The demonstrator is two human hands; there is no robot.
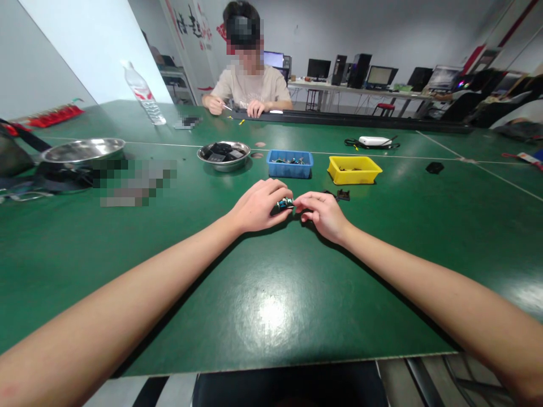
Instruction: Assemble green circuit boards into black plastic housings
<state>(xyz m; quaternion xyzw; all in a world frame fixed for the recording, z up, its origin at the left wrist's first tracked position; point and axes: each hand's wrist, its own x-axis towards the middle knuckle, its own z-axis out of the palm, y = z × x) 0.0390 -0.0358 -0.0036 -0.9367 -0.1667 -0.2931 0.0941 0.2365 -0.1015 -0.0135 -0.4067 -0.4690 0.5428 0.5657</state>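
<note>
Just above the green table (271, 271), my left hand (259, 204) is closed around a small black device with green and blue electronic parts (283, 206). My fingers cover much of it. The thumb and forefinger of my right hand (323, 216) meet in a pinch at the device's right end. Whatever that pinch holds is too small to make out. Right behind my right hand lies a small black plastic part (343, 195). A blue bin (290, 169) of small metal pieces and a yellow bin (355, 176) with small dark pieces stand beyond my hands.
A steel bowl (224, 165) holds black parts; a larger steel dish (85, 151) stands left. Farther back are a plastic bottle (145, 96) and a white power strip (375, 141). A black piece (435, 167) lies right. Another person (254, 85) works across the table.
</note>
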